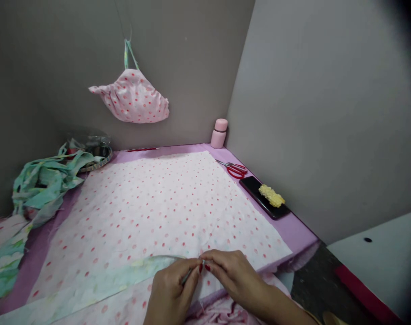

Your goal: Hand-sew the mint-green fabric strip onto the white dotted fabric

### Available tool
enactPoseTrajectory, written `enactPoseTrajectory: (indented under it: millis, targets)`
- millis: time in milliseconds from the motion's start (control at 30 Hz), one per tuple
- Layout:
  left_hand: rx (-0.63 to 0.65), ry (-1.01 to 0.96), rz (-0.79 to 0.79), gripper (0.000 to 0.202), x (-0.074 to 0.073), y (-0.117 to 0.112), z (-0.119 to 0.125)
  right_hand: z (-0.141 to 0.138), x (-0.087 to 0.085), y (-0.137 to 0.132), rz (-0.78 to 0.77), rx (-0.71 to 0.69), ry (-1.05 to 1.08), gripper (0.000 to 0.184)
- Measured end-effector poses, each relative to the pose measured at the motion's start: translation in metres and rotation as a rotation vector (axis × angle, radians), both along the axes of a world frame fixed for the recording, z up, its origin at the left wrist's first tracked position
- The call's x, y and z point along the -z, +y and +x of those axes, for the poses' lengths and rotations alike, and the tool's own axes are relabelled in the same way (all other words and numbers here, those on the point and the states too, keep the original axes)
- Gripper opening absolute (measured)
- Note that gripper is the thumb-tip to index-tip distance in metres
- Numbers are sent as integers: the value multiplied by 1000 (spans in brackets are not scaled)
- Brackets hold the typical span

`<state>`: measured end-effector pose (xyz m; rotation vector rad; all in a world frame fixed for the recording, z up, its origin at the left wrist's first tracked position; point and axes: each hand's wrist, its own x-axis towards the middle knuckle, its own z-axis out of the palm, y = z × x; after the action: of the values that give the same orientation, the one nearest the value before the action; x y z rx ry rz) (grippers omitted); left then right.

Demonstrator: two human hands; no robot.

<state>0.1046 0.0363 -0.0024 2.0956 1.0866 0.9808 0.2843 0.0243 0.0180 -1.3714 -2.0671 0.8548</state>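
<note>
Near the front edge of the table, my left hand (174, 286) and my right hand (237, 277) meet fingertip to fingertip in a pinch. A long pale green fabric strip (124, 276) runs in from the lower left and ends at my left hand, which grips it. Between the two sets of fingertips is a tiny greyish bit, too small to name. Beneath both hands lies a white-pink fabric sheet (158, 203) with red and pink dots, spread flat. Gathered pink dotted fabric (222, 311) bunches below my right hand.
A phone (256, 192) with a yellow scrunchie-like piece (272, 196), red-handled scissors (237, 170) and a pink bottle (219, 134) line the right side. Green strips (43, 180) and a basket (102, 163) sit left. A dotted fabric piece (136, 99) hangs on the wall.
</note>
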Motion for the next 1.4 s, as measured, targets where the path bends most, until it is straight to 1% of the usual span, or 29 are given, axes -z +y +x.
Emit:
enactPoseTrajectory:
  millis: [167,367,533,733,900,1100,1267,1400]
  targets:
    - [-41,16,-118,19,-2,2,1,1,1,-1,-29,53,34,21]
    - [-5,74,-290,21,-9,3,1,5,3,-2,-79,65,154,21]
    - [-9,81,-335,26,-12,3,1,7,2,3,-111,18,220,21]
    - [-21,84,-359,26,-12,4,2,11,3,4,-72,-56,180,27]
    - [-33,109,-333,26,-13,3,2,11,2,4,-27,-53,57,27]
    - [-60,130,-270,21,-9,1,2,7,0,2,51,-47,-123,28]
    - [-46,145,-164,20,-3,-1,0,2,6,-1,80,-25,-175,29]
    - [-14,121,-92,20,-1,-1,1,-2,16,-5,127,6,-140,29]
